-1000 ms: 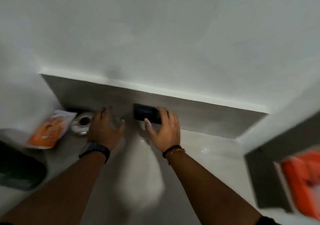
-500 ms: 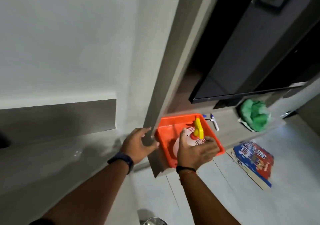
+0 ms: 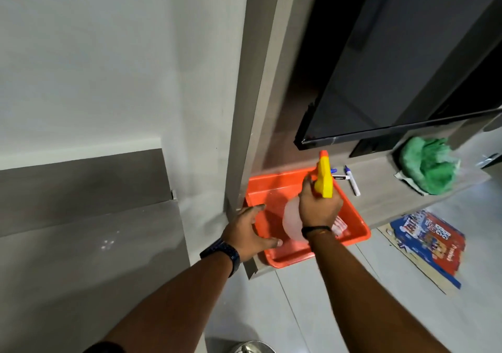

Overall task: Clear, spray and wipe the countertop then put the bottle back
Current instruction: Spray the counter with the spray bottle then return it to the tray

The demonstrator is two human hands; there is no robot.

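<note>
A translucent spray bottle point(image 3: 291, 222) with a yellow trigger head stands over an orange tray point(image 3: 350, 216) on a grey wooden shelf. My right hand point(image 3: 320, 206) is closed around the bottle's neck just below the yellow head. My left hand point(image 3: 248, 233) rests with spread fingers on the tray's left rim and holds nothing. A crumpled green cloth point(image 3: 429, 166) lies further right on the same shelf. The grey countertop point(image 3: 89, 246) stretches to the left, with a small wet glint on it.
Two markers point(image 3: 351, 180) lie on the shelf behind the tray. A dark TV screen point(image 3: 394, 80) hangs above the shelf. A printed blue and red cardboard sheet point(image 3: 432, 241) lies on the tiled floor. A grey vertical panel point(image 3: 255, 86) separates countertop and shelf.
My view swung from the countertop's back wall to the shelf on the right. My right hand closed on the spray bottle and raised it in the tray; my left hand moved onto the tray's rim.
</note>
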